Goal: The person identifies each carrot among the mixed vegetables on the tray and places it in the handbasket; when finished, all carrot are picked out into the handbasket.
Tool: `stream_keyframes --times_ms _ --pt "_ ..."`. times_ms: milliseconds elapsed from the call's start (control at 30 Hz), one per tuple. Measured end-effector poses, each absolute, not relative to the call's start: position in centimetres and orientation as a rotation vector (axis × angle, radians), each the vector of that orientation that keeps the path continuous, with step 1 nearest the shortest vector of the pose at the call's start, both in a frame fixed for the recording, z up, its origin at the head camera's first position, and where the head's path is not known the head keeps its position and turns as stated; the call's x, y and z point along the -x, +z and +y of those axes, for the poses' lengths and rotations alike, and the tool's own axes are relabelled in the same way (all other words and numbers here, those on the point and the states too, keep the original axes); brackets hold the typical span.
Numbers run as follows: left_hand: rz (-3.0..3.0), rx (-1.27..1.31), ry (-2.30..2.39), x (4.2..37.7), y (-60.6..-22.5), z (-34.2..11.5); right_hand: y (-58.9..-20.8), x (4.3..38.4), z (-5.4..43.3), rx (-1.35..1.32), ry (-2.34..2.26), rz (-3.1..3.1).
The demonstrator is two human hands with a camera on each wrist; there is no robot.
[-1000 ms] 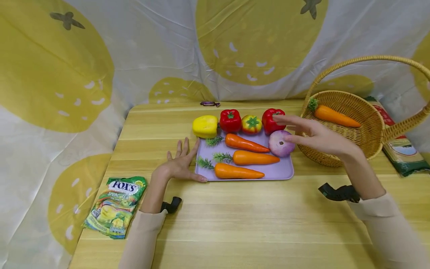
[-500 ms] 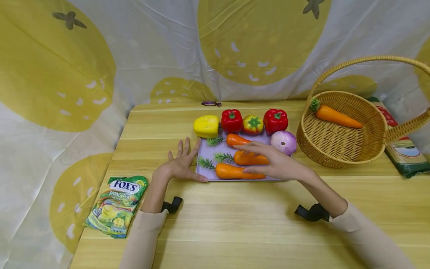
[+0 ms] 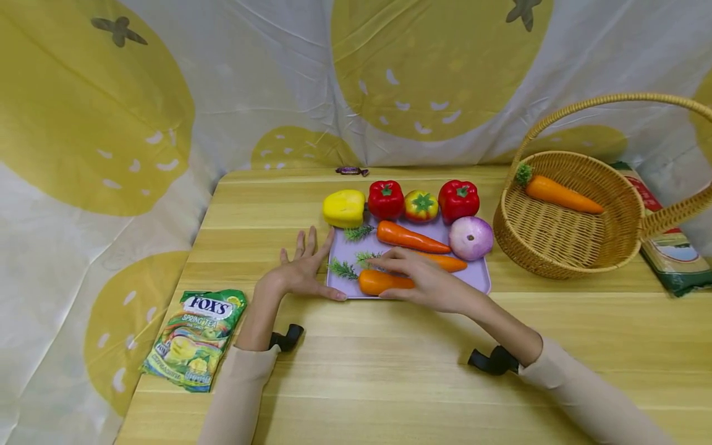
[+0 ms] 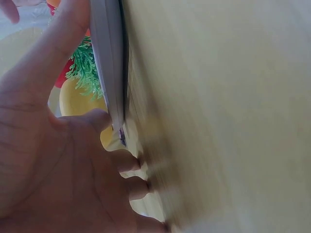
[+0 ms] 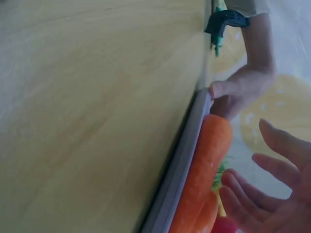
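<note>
Hovering open-fingered, the right hand (image 3: 431, 281) covers the nearest carrot (image 3: 384, 282); the left hand (image 3: 300, 272) lies flat beside the tray (image 3: 478, 281).

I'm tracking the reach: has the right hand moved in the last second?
Yes. The right hand has come left and toward the person, away from the basket, and now lies over the nearest carrot on the tray.

Tray (image 3: 478, 285) at table (image 3: 389, 371) centre: peppers (image 3: 385, 199) along its rear edge, carrots (image 3: 411, 237) in front, onion (image 3: 470, 238) at right. Basket (image 3: 562, 247) right of tray, one carrot (image 3: 562, 194) inside; candy bag (image 3: 193, 339) front left.
</note>
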State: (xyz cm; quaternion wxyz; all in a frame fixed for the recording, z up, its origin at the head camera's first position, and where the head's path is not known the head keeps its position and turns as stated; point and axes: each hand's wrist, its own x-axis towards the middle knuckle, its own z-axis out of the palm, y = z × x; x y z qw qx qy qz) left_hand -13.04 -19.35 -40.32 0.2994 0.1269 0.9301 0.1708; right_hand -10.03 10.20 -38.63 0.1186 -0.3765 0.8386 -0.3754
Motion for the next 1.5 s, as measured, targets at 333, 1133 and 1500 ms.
stream_keyframes --times_ms 333,1133,1500 --pt "2.457 -0.328 0.493 13.1 -40.2 -19.4 -39.2 9.9 8.8 1.098 -1.019 2.554" --pt "2.47 -0.334 0.487 13.2 -40.9 -19.6 -39.8 10.0 7.5 1.067 -0.865 2.588" --pt "2.453 -0.32 0.528 13.0 -40.3 -19.5 -40.1 10.0 7.2 1.05 -0.868 2.585"
